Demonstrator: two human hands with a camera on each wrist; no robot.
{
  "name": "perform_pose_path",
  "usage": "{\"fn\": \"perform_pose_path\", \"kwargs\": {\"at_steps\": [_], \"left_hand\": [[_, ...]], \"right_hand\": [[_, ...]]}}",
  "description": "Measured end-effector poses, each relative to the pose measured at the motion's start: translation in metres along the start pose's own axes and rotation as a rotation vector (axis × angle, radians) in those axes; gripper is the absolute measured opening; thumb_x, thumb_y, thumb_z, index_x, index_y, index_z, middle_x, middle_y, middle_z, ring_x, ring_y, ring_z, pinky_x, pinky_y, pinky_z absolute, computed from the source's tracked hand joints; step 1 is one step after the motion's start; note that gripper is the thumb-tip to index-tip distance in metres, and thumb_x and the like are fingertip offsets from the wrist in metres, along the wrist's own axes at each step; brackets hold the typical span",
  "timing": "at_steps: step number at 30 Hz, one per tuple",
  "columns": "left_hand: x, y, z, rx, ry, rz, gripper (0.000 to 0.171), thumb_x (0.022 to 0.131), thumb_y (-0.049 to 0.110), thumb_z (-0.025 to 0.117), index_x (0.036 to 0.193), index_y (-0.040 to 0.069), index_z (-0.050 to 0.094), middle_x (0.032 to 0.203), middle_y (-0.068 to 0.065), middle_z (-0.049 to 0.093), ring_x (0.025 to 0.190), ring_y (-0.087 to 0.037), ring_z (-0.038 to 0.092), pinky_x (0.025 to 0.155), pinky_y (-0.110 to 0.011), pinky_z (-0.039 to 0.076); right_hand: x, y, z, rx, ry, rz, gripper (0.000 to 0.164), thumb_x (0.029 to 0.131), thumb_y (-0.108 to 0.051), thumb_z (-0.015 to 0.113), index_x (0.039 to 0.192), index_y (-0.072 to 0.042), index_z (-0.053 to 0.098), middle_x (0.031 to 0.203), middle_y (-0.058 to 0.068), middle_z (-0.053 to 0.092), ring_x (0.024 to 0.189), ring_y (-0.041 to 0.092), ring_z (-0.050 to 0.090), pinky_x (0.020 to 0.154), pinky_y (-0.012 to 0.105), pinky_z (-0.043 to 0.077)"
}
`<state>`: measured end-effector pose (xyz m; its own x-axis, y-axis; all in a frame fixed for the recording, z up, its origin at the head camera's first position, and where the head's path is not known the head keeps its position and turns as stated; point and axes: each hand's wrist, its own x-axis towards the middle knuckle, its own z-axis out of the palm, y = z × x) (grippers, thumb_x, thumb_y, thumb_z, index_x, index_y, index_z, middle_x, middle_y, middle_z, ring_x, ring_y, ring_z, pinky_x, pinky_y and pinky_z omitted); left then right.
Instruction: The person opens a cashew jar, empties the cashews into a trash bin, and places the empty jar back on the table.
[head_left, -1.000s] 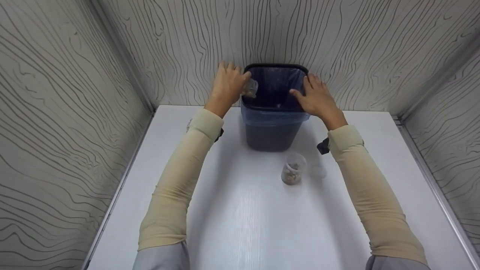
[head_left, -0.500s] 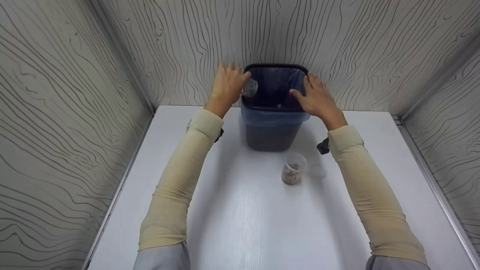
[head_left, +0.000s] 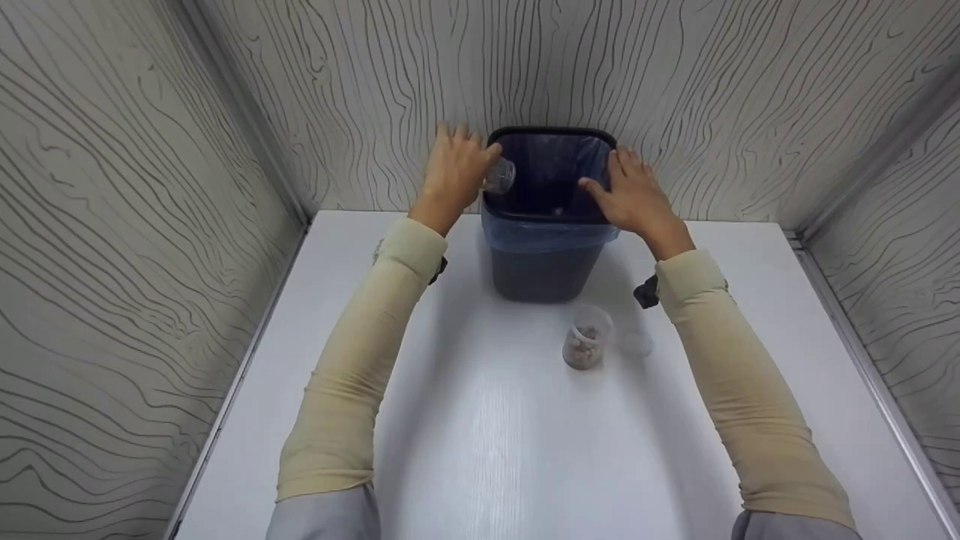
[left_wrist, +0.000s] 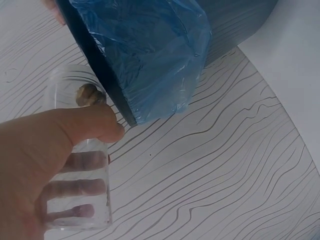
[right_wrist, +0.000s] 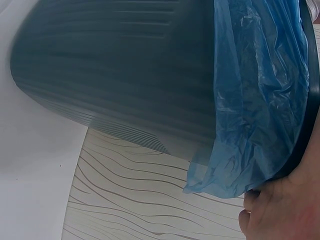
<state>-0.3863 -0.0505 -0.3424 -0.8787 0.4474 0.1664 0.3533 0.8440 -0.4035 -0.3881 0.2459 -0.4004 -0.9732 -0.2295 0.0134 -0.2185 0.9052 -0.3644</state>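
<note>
My left hand grips a clear plastic jar, tipped on its side with its mouth over the left rim of the trash bin. In the left wrist view, a brownish lump lies inside near the jar's mouth, and the fingers show through the clear wall. My right hand holds the bin's right rim, thumb over the opening and fingers along the outside. A blue bag lines the bin and folds down over its rim. Inside the bin, a small pale bit shows near the front.
In front of the bin, a clear plastic jar stands open on the white table with tan pieces inside. Beside it on the right lies a translucent round lid. Wood-patterned panels enclose the table behind and at both sides.
Brownish contents that showed in the left hand's jar a second ago are mostly gone from the head view. Both hands and the bin have stayed in place.
</note>
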Motion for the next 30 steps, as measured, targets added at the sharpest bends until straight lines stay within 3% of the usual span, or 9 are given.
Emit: {"fn": "perform_pose_path", "kwargs": {"at_steps": [14, 27, 30], "left_hand": [[0.0011, 0.0, -0.0019, 0.036, -0.042, -0.003, 0.06, 0.1, 0.034, 0.073, 0.155, 0.027, 0.051, 0.149, -0.011, 0.063, 0.143, -0.037, 0.053, 0.122, -0.057, 0.038], [0.0012, 0.0024, -0.0034, 0.048, -0.035, 0.01, 0.056, 0.101, 0.034, 0.071, 0.153, 0.028, 0.053, 0.148, -0.011, 0.063, 0.14, -0.036, 0.054, 0.121, -0.055, 0.04], [0.0013, 0.0028, -0.0036, 0.048, -0.028, 0.014, 0.053, 0.102, 0.028, 0.071, 0.152, 0.028, 0.055, 0.148, -0.01, 0.064, 0.14, -0.035, 0.054, 0.119, -0.053, 0.042]], "right_hand": [[0.0013, 0.0003, -0.0007, -0.015, -0.012, 0.01, 0.096, 0.11, -0.067, 0.026, 0.168, 0.005, 0.0, 0.177, 0.027, -0.007, 0.166, 0.043, -0.007, 0.134, 0.054, -0.004], [0.0014, 0.0003, -0.0003, -0.029, -0.011, 0.012, 0.095, 0.11, -0.066, 0.024, 0.168, 0.005, 0.0, 0.177, 0.027, -0.006, 0.166, 0.043, -0.007, 0.134, 0.055, -0.003], [0.001, 0.0001, 0.0001, -0.023, -0.008, 0.012, 0.094, 0.11, -0.066, 0.025, 0.168, 0.005, 0.0, 0.177, 0.026, -0.007, 0.166, 0.043, -0.007, 0.134, 0.055, -0.003]]}}
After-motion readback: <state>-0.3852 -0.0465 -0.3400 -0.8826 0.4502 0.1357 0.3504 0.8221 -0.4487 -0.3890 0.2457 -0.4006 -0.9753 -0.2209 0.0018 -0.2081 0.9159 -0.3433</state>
